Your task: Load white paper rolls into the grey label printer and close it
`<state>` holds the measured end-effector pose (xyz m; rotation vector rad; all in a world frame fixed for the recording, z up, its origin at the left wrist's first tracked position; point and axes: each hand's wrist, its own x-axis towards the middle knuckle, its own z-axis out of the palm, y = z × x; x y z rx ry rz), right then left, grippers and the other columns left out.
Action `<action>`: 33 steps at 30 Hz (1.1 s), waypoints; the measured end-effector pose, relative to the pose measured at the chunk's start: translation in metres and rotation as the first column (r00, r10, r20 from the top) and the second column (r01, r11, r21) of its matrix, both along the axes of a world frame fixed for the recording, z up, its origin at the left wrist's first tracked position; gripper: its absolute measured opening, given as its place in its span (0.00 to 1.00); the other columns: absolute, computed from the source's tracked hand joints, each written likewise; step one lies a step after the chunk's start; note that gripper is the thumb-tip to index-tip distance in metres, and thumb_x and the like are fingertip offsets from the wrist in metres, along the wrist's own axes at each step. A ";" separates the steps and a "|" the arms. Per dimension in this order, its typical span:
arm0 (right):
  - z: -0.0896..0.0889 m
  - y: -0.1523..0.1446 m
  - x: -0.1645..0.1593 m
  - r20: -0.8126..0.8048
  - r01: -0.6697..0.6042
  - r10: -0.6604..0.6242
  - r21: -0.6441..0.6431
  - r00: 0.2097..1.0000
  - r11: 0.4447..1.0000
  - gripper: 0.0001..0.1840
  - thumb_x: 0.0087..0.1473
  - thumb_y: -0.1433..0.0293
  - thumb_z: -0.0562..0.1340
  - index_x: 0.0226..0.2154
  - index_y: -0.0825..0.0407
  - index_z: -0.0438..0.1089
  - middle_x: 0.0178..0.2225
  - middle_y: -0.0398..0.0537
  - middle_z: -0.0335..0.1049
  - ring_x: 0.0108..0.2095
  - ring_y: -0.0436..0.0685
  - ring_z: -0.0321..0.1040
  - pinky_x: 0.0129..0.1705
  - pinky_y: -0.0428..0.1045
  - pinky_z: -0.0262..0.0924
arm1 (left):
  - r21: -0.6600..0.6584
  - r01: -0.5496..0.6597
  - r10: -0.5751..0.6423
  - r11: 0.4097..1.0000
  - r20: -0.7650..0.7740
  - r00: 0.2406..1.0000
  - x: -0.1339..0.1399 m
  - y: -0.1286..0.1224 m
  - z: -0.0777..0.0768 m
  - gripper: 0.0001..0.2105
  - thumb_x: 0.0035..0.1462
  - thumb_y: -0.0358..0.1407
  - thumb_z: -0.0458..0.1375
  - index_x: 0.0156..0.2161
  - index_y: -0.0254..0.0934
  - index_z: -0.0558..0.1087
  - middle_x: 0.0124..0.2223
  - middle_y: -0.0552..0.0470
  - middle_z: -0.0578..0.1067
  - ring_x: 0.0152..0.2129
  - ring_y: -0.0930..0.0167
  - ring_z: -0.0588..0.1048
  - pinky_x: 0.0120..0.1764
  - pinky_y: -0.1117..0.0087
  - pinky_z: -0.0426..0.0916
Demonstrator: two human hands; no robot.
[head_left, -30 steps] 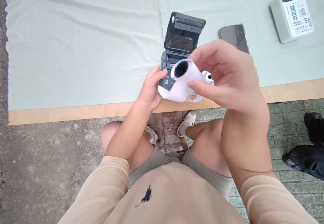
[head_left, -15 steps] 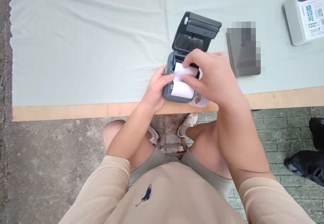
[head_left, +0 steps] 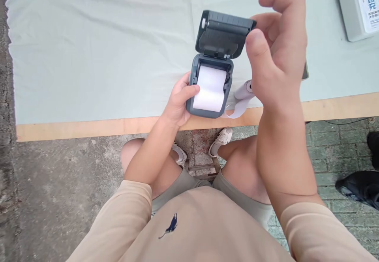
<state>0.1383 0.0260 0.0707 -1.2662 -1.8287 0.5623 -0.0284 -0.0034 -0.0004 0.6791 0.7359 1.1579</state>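
Observation:
My left hand (head_left: 180, 101) grips a small dark portable receipt printer (head_left: 206, 114) by its left side, thumb over the rim and on the edge of the white paper. The printer's hinged lid (head_left: 222, 35) stands raised at the far side. White paper (head_left: 209, 90) lies in its bay and spreads toward the near rim. My right hand (head_left: 280, 53) is by the lid's right corner, thumb and fingers apart; whether it touches the lid I cannot tell. Beside the printer rests a paper roll (head_left: 243, 90) with a loose strip (head_left: 238, 110) curling toward the table edge.
A pale cloth (head_left: 89, 57) covers the table, whose wooden front edge (head_left: 74, 130) is bare. At the far right stands a white box-shaped device (head_left: 351, 15) with a label. A dark flat item (head_left: 306, 72) is mostly behind my right hand. Black shoes (head_left: 359, 189) show at lower right.
My right hand has left the paper in the printer and risen to the right, beside the lid. The paper now lies flatter in the bay. The left hand keeps its hold.

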 end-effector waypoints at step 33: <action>0.003 -0.003 0.011 0.299 -0.300 0.363 -0.237 0.882 0.924 0.21 0.51 0.66 0.61 0.49 0.44 0.61 0.52 0.42 0.63 0.52 0.57 0.61 0.52 0.54 0.60 | -0.037 -0.067 0.071 0.997 0.122 0.990 0.000 0.006 -0.002 0.13 0.56 0.32 0.44 0.31 0.33 0.71 0.28 0.52 0.75 0.38 0.69 0.77 0.42 0.69 0.73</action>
